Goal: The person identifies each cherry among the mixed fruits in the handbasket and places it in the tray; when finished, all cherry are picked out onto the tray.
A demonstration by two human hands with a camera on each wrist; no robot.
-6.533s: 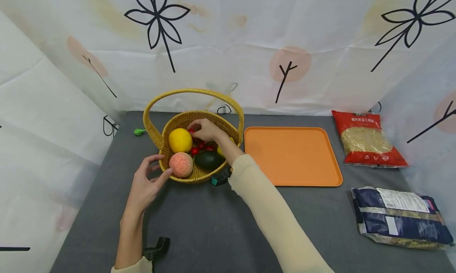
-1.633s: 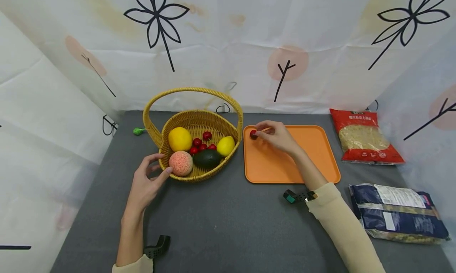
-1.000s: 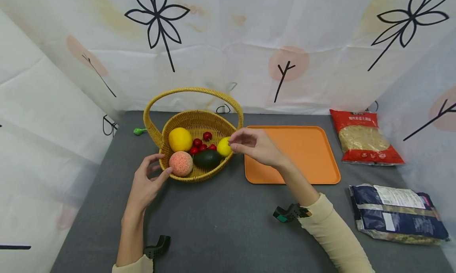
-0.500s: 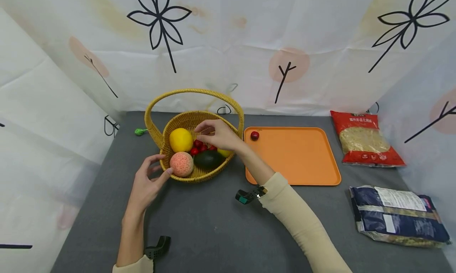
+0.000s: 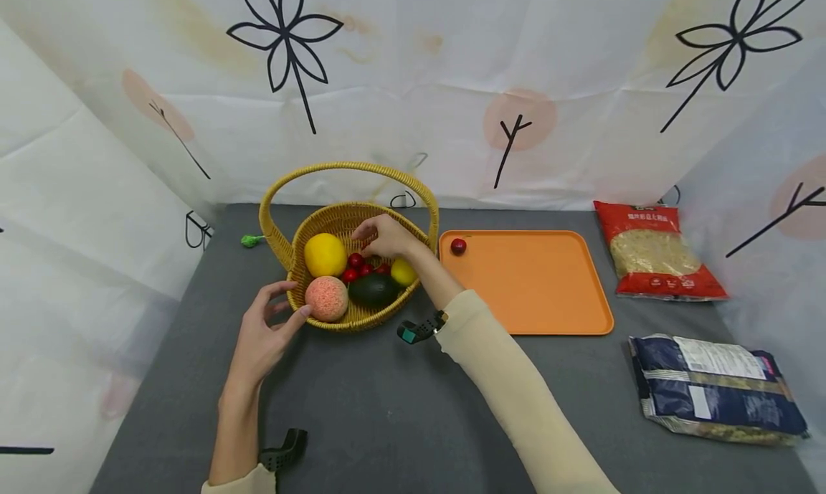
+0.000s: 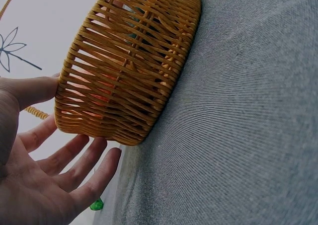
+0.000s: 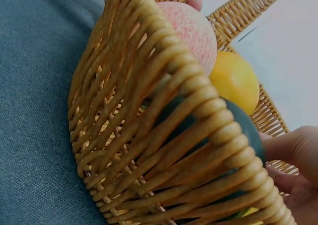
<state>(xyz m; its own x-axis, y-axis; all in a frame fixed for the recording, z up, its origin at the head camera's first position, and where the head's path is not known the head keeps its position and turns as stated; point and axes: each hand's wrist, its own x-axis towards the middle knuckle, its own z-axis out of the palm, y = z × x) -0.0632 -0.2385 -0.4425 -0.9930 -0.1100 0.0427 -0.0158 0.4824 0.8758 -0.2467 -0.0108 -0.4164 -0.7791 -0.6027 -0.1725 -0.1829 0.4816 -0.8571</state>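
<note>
My left hand point(image 5: 264, 333) grips the left rim of a woven yellow basket point(image 5: 351, 327), thumb at the rim beside a pink peach point(image 5: 326, 299); in the left wrist view its fingers point(image 6: 94, 180) lie against the outer wall. My right hand point(image 5: 387, 237) reaches inside the basket, over red cherries point(image 5: 355, 260). Its fingertips are partly hidden, and I cannot tell whether they pinch a cherry. Around it lie a round yellow fruit point(image 5: 325, 254), a dark green avocado point(image 5: 374, 290) and a lemon point(image 5: 403, 272). One cherry point(image 5: 458, 247) rests on the orange tray point(image 5: 535, 286).
The tray lies right of the basket on the grey table point(image 5: 387, 422). Farther right are a red bag of pasta point(image 5: 658, 250) and a dark blue bag point(image 5: 716, 386). A small green item point(image 5: 250, 241) lies left of the basket, whose tall handle point(image 5: 348, 165) arches over it.
My right hand has carried a cherry from the basket to the tray's upper left corner, let go of it, and moved back left into the basket. My left hand has stayed at the rim.
</note>
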